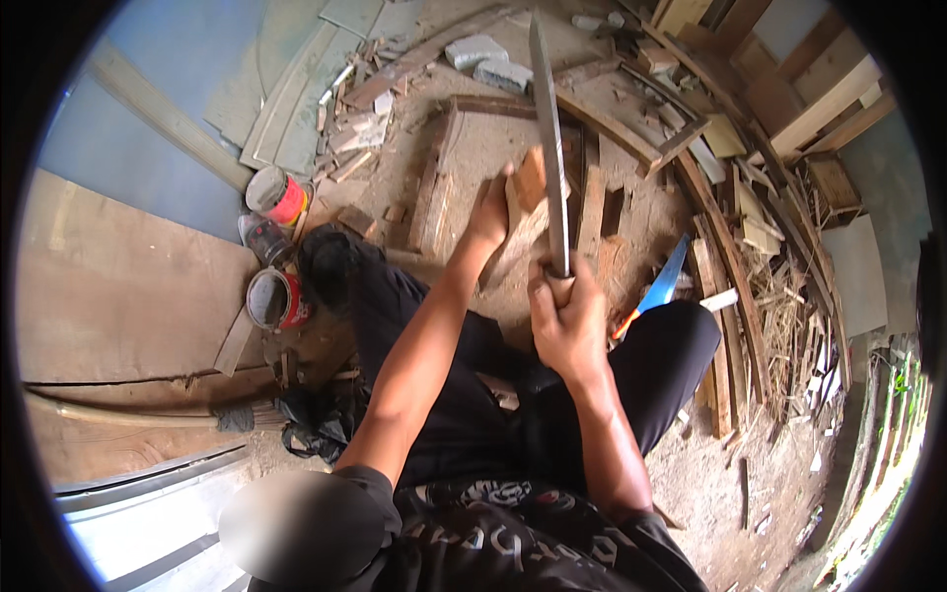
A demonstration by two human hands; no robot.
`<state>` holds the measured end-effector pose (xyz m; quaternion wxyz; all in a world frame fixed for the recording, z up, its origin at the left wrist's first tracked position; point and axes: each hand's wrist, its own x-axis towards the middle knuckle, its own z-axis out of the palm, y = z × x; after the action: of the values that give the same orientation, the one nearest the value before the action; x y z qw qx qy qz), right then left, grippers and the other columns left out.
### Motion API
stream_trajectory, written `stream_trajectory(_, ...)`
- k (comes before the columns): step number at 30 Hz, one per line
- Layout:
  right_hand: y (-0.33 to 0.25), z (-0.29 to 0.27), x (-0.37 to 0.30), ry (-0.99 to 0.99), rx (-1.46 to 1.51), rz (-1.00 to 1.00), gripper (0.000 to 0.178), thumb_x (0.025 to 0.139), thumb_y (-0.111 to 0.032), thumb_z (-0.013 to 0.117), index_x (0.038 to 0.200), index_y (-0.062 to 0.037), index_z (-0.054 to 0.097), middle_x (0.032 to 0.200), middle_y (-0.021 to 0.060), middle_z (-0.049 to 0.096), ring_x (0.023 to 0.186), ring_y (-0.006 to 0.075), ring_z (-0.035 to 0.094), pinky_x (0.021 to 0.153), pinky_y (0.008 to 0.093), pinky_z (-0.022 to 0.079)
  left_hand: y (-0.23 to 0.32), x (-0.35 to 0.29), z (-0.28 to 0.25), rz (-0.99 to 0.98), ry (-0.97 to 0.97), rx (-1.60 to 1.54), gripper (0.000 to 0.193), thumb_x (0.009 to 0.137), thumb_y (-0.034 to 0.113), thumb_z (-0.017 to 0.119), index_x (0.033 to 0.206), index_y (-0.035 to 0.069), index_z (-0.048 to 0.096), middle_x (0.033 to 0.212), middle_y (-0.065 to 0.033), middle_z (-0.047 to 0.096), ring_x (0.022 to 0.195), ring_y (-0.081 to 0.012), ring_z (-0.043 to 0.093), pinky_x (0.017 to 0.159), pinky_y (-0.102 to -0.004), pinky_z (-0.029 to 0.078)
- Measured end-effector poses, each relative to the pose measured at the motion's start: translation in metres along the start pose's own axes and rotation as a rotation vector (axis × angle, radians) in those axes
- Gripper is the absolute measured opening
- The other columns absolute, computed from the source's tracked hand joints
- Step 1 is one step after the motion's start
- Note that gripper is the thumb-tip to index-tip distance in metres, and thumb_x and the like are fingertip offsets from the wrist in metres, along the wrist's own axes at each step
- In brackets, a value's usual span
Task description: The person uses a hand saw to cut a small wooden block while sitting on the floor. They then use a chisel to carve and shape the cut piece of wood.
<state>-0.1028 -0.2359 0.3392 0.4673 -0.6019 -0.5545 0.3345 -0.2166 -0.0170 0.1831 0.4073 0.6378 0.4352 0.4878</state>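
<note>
My right hand (570,318) is wrapped round the handle of a machete (551,133), whose long straight blade points up and away from me. Left of the blade, my left hand (487,211) grips the side of a thick wooden block (527,189), tilted with its sawn end upward. The blade passes close along the block's right side; I cannot tell whether they touch. Beside my right knee lies a handsaw (667,272) with a blue blade and an orange handle.
Several paint cans (275,298) stand at the left by a plywood sheet (109,286). Wood scraps (365,133) and grey block pieces (476,53) lie ahead. Long planks (725,266) and a heap of shavings and offcuts (794,306) fill the right side.
</note>
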Motion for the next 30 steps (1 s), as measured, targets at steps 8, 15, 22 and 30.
stream_trajectory(8,0.025,0.008,0.007,-0.043,-0.068,0.074,0.017,0.094,-0.011,0.065,0.100,0.0019,0.056,0.064,0.0239,0.061,0.070,0.0413,0.070,0.059,0.0435,0.051,-0.022,-0.028,0.015,-0.283,-0.115,-0.634,0.054,0.110,0.041,0.040,0.133,-0.006,0.054,0.105,-0.0121,0.064,0.099,-0.0189,0.062,0.087,-0.0337,0.050)
stream_trajectory(15,-0.010,-0.008,0.003,0.052,0.019,-0.026,0.018,0.093,-0.010,0.065,0.102,0.0017,0.056,0.070,0.0223,0.065,0.071,0.0415,0.071,0.060,0.0416,0.052,-0.010,-0.018,0.026,-0.098,-0.034,-0.172,0.050,0.109,0.040,0.045,0.137,-0.001,0.055,0.117,-0.0165,0.059,0.105,-0.0230,0.059,0.093,-0.0346,0.048)
stream_trajectory(22,0.038,0.013,0.010,0.008,-0.027,0.054,0.016,0.092,-0.009,0.064,0.102,0.0020,0.057,0.065,0.0164,0.058,0.058,0.0239,0.059,0.060,0.0372,0.050,-0.025,-0.038,0.021,-0.309,-0.060,-0.200,0.055,0.109,0.045,0.037,0.109,0.000,0.069,0.100,-0.0054,0.070,0.088,-0.0171,0.062,0.081,-0.0352,0.050)
stream_trajectory(30,0.015,0.021,0.013,-0.013,-0.075,0.035,0.019,0.093,-0.010,0.065,0.104,0.0026,0.056,0.069,0.0251,0.064,0.074,0.0435,0.070,0.062,0.0420,0.053,-0.006,-0.034,0.022,-0.205,0.185,-0.476,0.039,0.108,0.035,0.043,0.110,0.002,0.065,0.094,-0.0046,0.068,0.084,-0.0146,0.065,0.074,-0.0303,0.052)
